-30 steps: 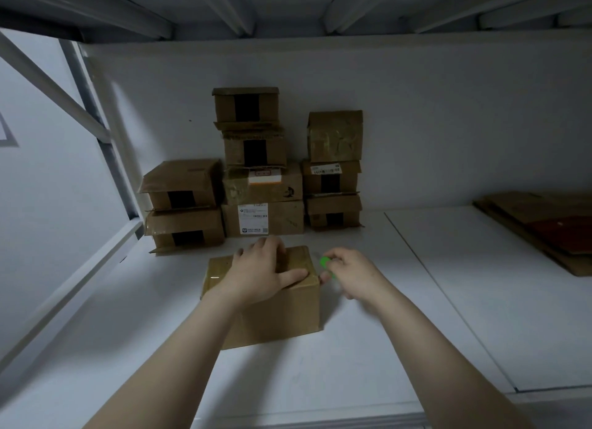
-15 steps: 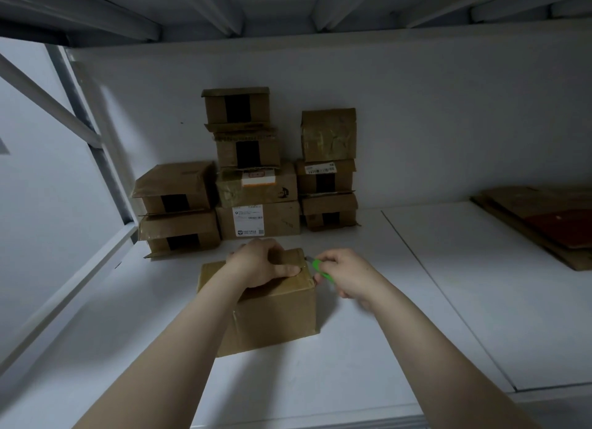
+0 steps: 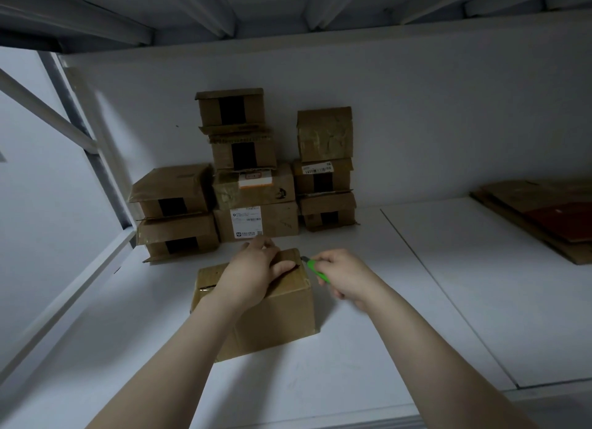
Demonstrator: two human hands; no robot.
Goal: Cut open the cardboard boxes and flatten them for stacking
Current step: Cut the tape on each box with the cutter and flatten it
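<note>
Box [image 3: 275, 316] near centre of counter [image 3: 352, 364], pinned under flat, spread fingers of left hand [image 3: 253, 270]; fingers of right hand [image 3: 347, 276] curled round green cutter [image 3: 317, 271], blade at far right top edge. Likely hazards: blade skidding into nearby left thumb, or box sliding under thrust.

A left hand [image 3: 256, 270] lies across the top of the box [image 3: 282, 313], hiding the middle of that face, and its fingertips drop out of sight over the far edge. The right hand [image 3: 344, 276] covers the rear of the green cutter [image 3: 317, 270]; the blade tip at the box's top right edge is too small to tell whether it touches the cardboard. A pile of flat cardboard [image 3: 544, 217] runs off the right edge, both forearms [image 3: 179, 364] run off the bottom, and print on the labels [image 3: 246, 222] of the stacked boxes [image 3: 179, 191] is too small to read.
</note>
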